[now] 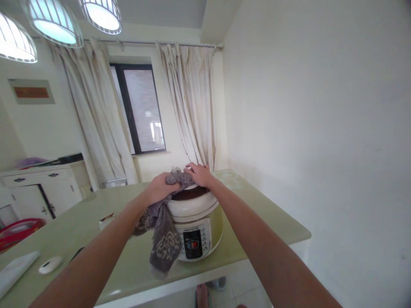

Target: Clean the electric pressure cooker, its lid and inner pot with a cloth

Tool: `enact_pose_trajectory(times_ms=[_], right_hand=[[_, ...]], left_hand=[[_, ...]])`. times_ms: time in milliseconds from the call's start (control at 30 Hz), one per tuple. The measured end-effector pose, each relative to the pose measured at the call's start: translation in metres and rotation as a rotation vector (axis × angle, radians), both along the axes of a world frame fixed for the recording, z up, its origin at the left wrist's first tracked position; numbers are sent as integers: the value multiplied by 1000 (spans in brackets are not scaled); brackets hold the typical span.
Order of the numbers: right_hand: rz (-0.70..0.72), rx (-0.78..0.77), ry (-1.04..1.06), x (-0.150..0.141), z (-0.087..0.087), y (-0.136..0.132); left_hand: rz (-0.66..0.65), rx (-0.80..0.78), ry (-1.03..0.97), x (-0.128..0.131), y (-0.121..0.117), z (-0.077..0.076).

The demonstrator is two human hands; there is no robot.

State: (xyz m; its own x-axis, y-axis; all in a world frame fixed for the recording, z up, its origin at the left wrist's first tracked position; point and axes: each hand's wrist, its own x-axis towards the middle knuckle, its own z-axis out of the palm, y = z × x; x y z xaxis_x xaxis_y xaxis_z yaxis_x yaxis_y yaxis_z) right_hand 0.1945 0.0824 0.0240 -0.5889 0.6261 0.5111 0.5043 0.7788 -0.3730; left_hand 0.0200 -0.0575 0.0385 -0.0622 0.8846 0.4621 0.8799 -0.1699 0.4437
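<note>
A white electric pressure cooker (192, 214) with a dark control panel stands near the front edge of the green tabletop (128, 261). Bunched over the left side of its lid is a patterned grey-purple cloth (165, 239), whose loose end hangs down the cooker's front. My left hand (160, 187) is closed around the upper part of this cloth, at the lid. On the far right of the lid rests my right hand (199, 174), fingers stretched out and the fingertips near the cloth. The lid's top is partly hidden by both hands and the cloth.
At the table's left lie a white computer mouse (50, 265) and a white flat object (17, 271). A small box (106, 220) sits behind my left forearm. The wall (305, 128) rises along the right. A red basin (21, 233) is beyond the left edge.
</note>
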Motion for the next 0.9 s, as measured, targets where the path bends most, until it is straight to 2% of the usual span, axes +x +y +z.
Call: enact_pose_trajectory(times_ms=[67, 167, 267, 367, 433, 500, 600, 733, 800, 900], right_hand=[[-1, 3, 9, -1, -2, 3], [-6, 21, 33, -1, -4, 5], [-28, 38, 43, 2, -5, 4], [-19, 41, 50, 6, -3, 0], [-8, 27, 51, 8, -2, -2], [-8, 10, 50, 9, 0, -4], [-5, -4, 38, 8, 3, -5], [10, 0, 16, 7, 5, -6], [15, 11, 16, 7, 5, -7], [18, 18, 12, 9, 5, -9]], left_hand=[[-63, -95, -217, -17, 17, -3], [-129, -10, -316, -36, 37, -7], [29, 78, -213, -47, 57, -9], [190, 46, -158, -55, 69, -12], [243, -2, -171, -61, 67, -16], [296, -36, -177, -67, 52, -24], [326, -39, -239, -69, 17, -46], [344, 0, -479, -59, -22, -90], [399, 14, -527, -51, -26, -115], [439, -20, -454, -41, -20, -151]])
